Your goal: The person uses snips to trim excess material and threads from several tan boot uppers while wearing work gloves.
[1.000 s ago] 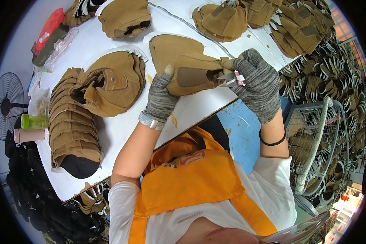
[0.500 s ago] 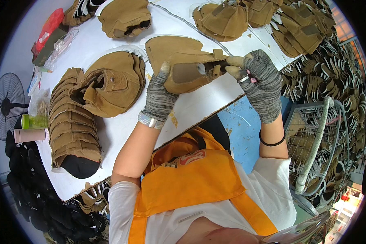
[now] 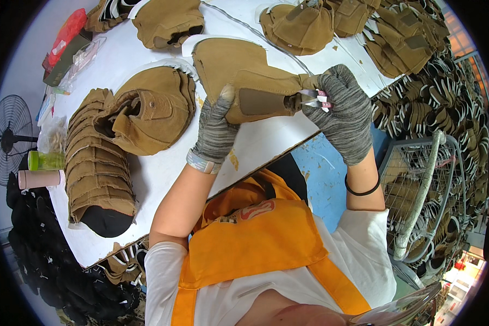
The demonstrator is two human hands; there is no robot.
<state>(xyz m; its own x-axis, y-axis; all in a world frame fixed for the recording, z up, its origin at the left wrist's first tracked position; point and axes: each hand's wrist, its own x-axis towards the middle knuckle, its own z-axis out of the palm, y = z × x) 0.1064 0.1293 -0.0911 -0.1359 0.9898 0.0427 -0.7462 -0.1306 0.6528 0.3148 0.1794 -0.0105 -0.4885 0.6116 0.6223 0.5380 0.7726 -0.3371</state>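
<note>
A brown suede boot upper (image 3: pixel 274 81) with a dark oval side panel is stretched between my hands above the white table. My left hand (image 3: pixel 214 125), in a grey knit glove with bare fingertips, is closed on the upper's left side, its thumb on top. At the right end, my right hand (image 3: pixel 342 111), gloved alike, pinches the upper's narrow edge. This hand also holds small thread snips (image 3: pixel 312 99), with metal blades and pink-and-white wrapping, against the opening there. My fingers hide part of the snips.
On the white table (image 3: pixel 163 179) left of me lie a row of stacked brown pieces (image 3: pixel 98 163) and another upper (image 3: pixel 152 111). More uppers (image 3: pixel 299 27) lie at the far side. A wire cart (image 3: pixel 424 190) stands right, a fan (image 3: pixel 11 136) left.
The upper has turned, so its side panel now lies flatter and its opening faces my right hand. The snips' blades have come in to the upper's right end.
</note>
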